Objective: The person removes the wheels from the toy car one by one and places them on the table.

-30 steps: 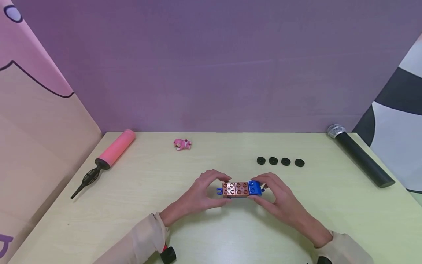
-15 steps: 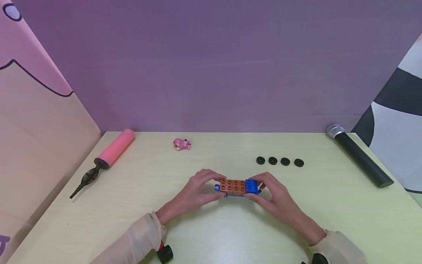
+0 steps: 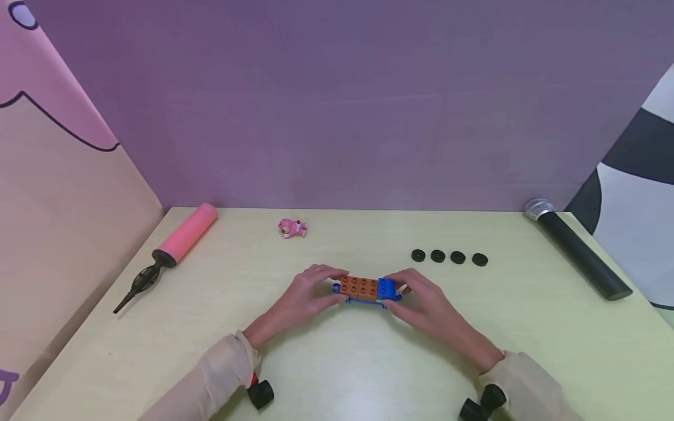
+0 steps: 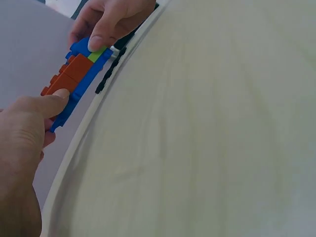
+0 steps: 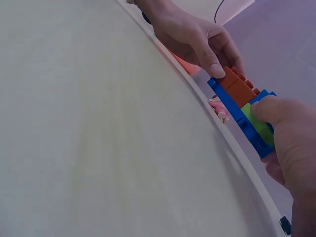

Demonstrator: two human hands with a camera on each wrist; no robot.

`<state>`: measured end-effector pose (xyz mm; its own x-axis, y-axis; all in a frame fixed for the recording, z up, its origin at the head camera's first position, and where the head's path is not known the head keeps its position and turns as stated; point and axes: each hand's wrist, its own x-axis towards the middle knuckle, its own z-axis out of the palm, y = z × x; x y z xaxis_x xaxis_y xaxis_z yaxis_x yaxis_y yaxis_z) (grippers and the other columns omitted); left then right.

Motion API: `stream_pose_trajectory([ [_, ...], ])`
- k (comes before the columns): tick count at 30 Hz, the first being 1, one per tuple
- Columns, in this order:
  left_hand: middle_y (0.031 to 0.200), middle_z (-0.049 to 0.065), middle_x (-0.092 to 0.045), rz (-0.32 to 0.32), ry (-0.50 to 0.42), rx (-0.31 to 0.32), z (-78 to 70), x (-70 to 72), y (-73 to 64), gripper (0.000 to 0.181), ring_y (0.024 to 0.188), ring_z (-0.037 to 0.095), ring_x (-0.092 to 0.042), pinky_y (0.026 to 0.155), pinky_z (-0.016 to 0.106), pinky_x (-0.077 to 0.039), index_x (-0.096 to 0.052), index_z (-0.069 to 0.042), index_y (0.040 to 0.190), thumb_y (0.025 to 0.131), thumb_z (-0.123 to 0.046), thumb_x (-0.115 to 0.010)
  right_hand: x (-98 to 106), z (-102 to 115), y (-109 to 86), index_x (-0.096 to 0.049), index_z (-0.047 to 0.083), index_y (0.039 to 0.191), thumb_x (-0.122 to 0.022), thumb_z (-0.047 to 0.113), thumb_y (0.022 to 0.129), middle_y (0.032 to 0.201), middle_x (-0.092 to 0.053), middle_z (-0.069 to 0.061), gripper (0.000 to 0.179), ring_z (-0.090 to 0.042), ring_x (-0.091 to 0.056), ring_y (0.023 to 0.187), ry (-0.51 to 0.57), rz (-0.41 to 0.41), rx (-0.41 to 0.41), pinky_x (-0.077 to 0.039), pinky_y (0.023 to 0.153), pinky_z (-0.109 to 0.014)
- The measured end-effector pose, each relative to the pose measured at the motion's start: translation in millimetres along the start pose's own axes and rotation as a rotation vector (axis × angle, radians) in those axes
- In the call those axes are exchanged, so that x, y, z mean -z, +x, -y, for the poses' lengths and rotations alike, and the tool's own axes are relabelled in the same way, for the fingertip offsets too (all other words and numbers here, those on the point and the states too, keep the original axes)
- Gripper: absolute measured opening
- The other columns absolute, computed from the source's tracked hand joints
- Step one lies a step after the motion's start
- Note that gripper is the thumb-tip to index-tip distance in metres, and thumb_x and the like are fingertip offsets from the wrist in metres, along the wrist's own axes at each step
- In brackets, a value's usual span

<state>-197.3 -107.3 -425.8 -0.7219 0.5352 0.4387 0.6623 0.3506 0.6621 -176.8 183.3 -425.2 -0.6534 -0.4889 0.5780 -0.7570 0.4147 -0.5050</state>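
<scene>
Both hands hold a toy brick vehicle (image 3: 359,287) over the middle of the table. It has a long blue base (image 5: 237,114) with hooks at its ends, orange-brown bricks (image 4: 70,74) on one part, and a blue brick (image 3: 387,289) over a lime-green brick (image 5: 256,118) at the other end. My left hand (image 3: 300,301) pinches the orange-brown end between thumb and fingers. On the blue and green end, my right hand (image 3: 429,301) grips with its thumb on the near side. Several black toy wheels (image 3: 438,256) lie in a row behind the right hand.
At the back stands a small pink bear figure (image 3: 292,228). A pink hand pump (image 3: 184,240) with a black nozzle lies on the left, and a black microphone (image 3: 579,251) on the right. A purple panel (image 3: 337,105) rises behind the table (image 3: 337,374).
Both hands have shifted left and slightly away from the body with the toy vehicle between them. It now tips so that more of the blue base's near edge shows.
</scene>
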Motion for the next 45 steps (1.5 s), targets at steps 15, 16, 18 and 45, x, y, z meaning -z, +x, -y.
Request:
stream_pose_trajectory([
  [15,0.13,0.008,-0.068,0.03,0.02,0.158,11.0,0.3,6.5,0.046,0.121,0.023,-0.06,0.105,0.047,-0.048,-0.064,-0.005,0.138,0.094,-0.011,-0.078,-9.5,-9.3,12.9,-0.063,-0.003,0.122,-0.08,0.0,0.088,0.11,-0.068,-0.009,0.038,-0.021,-0.067,0.094,-0.023,0.032,-0.142,-0.059,0.08,-0.034],
  [16,0.131,0.008,-0.067,0.033,0.017,0.169,11.0,0.3,7.0,0.046,0.121,0.024,-0.06,0.105,0.047,-0.048,-0.064,-0.005,0.138,0.094,-0.011,-0.077,-10.0,-10.0,13.2,-0.063,-0.003,0.123,-0.08,0.001,0.089,0.11,-0.068,-0.009,0.038,-0.021,-0.067,0.094,-0.023,0.034,-0.152,-0.059,0.08,-0.034],
  [18,0.131,0.009,-0.067,0.038,0.016,0.185,11.6,0.3,7.7,0.046,0.122,0.024,-0.059,0.105,0.047,-0.048,-0.063,-0.005,0.138,0.094,-0.01,-0.077,-10.9,-10.8,14.1,-0.062,-0.003,0.124,-0.08,0.002,0.09,0.11,-0.069,-0.009,0.039,-0.022,-0.068,0.095,-0.025,0.041,-0.173,-0.059,0.081,-0.035],
  [45,0.133,0.008,-0.063,0.072,-0.008,0.311,8.6,2.3,7.4,0.05,0.118,0.023,-0.057,0.105,0.045,-0.048,-0.058,-0.009,0.146,0.099,-0.014,-0.072,-13.3,-12.8,19.9,-0.059,-0.003,0.132,-0.076,0.006,0.094,0.116,-0.066,-0.009,0.043,-0.021,-0.066,0.099,-0.023,0.119,-0.287,-0.058,0.083,-0.036],
])
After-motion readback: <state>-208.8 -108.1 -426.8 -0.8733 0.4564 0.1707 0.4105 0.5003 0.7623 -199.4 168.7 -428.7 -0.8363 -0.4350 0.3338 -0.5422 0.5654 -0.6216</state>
